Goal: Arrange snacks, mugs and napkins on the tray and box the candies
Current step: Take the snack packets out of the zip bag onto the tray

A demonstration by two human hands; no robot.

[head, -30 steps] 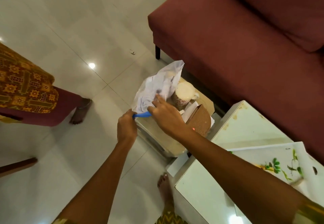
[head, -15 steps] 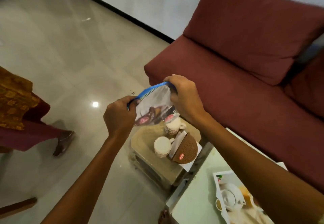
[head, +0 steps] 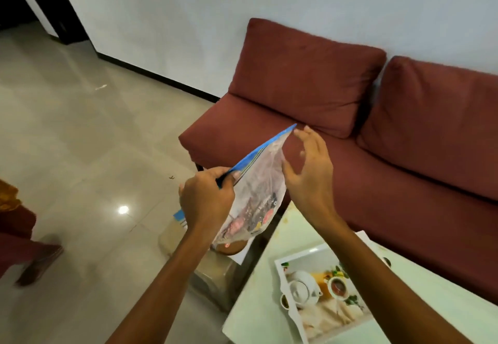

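Note:
A clear zip bag [head: 258,192] with a blue seal strip hangs in the air, with dark wrapped snacks showing at its bottom. My left hand [head: 207,198] pinches the lower left end of the blue strip. My right hand [head: 310,174] is beside the bag's upper right edge, fingers spread, not clearly gripping it. A white tray [head: 320,298] printed with a teapot and cups lies on the pale table [head: 258,308] at the lower right. Below the bag, a brown woven item [head: 231,248] shows on a low stool [head: 215,273]; the mugs are hidden.
A dark red sofa [head: 350,128] stands against the white wall behind the table. Glossy tiled floor [head: 80,155] spreads to the left. Another person's foot [head: 40,262] and patterned garment show at the left edge.
The bag has been lifted higher off the stool and tilted. My right hand has let go of the blue strip and opened. The view has swung up toward the sofa and wall.

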